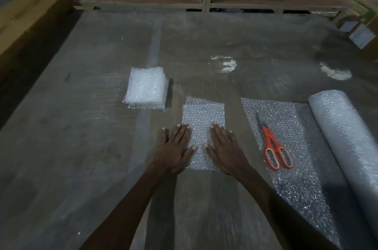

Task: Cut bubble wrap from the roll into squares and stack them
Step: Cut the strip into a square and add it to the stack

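Head view showed my left hand and right hand spread flat, pressing the cut bubble wrap piece on the table. I judged it needed smoothing square before joining the stack; scissors lay beside the roll.

Your single head camera is looking forward and down from above the table, sitting close over your forearms and taking in shelving beyond.
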The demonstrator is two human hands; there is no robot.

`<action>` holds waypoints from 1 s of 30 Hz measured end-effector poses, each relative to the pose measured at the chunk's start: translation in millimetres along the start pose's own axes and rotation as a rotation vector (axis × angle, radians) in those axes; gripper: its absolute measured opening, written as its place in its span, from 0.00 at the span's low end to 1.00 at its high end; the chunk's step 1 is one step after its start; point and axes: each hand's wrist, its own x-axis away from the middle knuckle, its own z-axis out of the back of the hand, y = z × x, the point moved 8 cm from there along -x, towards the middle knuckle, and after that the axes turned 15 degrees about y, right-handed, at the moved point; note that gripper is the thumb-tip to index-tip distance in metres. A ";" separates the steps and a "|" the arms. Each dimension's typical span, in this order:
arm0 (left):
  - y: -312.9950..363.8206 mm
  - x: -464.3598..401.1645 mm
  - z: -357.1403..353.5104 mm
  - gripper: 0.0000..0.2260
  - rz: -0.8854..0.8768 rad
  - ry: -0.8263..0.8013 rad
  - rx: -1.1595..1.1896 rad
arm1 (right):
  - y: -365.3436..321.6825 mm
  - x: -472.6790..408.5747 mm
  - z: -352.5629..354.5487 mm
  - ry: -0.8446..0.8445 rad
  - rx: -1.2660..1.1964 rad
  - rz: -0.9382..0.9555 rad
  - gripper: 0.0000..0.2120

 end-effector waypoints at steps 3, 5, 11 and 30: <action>-0.2 8.1 11.4 0.34 -0.019 0.047 0.051 | 3.8 4.0 17.3 0.039 -0.205 -0.045 0.36; 3.4 19.3 19.4 0.34 -0.067 0.108 0.131 | 6.1 15.0 35.9 0.145 -0.308 -0.018 0.30; 22.4 54.8 31.4 0.26 -0.218 0.262 0.254 | -4.6 53.3 50.6 0.219 -0.359 0.230 0.18; 4.9 50.2 58.7 0.06 0.285 0.367 0.713 | 27.3 49.9 55.7 0.101 -0.804 -0.308 0.05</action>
